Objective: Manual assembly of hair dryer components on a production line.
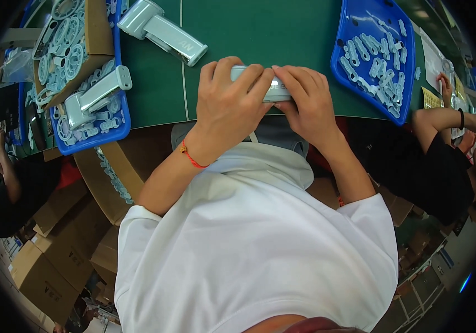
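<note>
A silver-grey plastic housing (278,91) is gripped between my two hands near the front edge of the green table (260,28). My left hand (224,105) covers its left part, fingers bent over the top. From the right, my right hand (311,102) pinches the other end with thumb and fingers. Much of the piece lies hidden under my fingers. Beyond my left hand, a similar silver-grey unit (166,33) with a long arm rests on the table. Another such unit (96,100) lies on pale parts at the left.
At the left, a blue tray (124,125) holds pale plastic parts and an open cardboard box (100,28) of ring-shaped pieces. A second blue tray (339,55) with small pale parts stands at the right. Co-workers' arms (435,122) show at both sides. Cartons (46,272) stand below left.
</note>
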`<state>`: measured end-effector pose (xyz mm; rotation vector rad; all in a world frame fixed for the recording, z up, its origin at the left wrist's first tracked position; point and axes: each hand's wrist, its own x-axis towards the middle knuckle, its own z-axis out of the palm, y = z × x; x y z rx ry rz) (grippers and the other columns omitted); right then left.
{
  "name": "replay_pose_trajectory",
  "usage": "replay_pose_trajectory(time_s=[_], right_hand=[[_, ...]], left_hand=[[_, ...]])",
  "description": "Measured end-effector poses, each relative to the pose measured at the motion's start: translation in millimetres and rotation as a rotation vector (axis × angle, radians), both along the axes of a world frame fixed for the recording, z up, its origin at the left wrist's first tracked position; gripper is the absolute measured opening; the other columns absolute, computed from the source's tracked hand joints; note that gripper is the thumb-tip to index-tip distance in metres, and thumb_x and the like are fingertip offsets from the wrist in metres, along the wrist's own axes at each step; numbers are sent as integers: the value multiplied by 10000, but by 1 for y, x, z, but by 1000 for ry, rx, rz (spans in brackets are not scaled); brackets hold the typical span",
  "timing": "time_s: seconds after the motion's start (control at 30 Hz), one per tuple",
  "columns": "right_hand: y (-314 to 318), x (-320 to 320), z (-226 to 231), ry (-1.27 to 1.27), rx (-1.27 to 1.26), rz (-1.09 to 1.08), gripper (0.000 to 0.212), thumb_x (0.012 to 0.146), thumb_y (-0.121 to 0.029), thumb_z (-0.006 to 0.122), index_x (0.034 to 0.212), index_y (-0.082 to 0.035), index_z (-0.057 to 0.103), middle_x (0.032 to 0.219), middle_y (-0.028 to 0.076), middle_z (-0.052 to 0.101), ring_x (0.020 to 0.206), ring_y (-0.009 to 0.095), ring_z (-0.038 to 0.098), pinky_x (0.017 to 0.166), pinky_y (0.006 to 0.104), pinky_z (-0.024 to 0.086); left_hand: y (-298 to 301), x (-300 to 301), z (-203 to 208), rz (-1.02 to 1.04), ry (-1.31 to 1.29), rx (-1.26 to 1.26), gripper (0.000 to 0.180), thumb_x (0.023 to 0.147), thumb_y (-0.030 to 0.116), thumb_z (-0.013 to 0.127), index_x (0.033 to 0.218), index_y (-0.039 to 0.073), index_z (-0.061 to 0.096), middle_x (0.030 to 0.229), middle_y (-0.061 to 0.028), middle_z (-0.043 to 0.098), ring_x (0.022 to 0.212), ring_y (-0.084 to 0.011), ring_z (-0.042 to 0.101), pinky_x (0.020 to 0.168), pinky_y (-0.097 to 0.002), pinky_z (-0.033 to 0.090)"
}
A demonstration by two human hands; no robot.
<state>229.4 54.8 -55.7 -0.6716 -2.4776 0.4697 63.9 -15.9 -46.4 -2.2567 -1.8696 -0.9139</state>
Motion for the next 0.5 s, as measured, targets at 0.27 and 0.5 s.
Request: replay_pose_trajectory(time_s=[0.27,0.5], right_hand=[[-19,-3,33,363,-983,-114,526,783,-251,685,1195,7,485,1104,104,551,1000,186,560,821,290,432],[-25,-19,29,594,-1453,-112,522,855,-344,623,1190,20,455,1081,87,558,975,144,556,832,256,424]], left_hand=[[-11,0,-1,31,-1290,156,793,750,277,746,1352,27,295,1303,-139,355,1156,-273,439,947,-388,408],[-23,4,-12,-111,-1430,-382,392,855,100,613,1192,-53,485,1055,-137,607,957,-201,614,842,-312,485]])
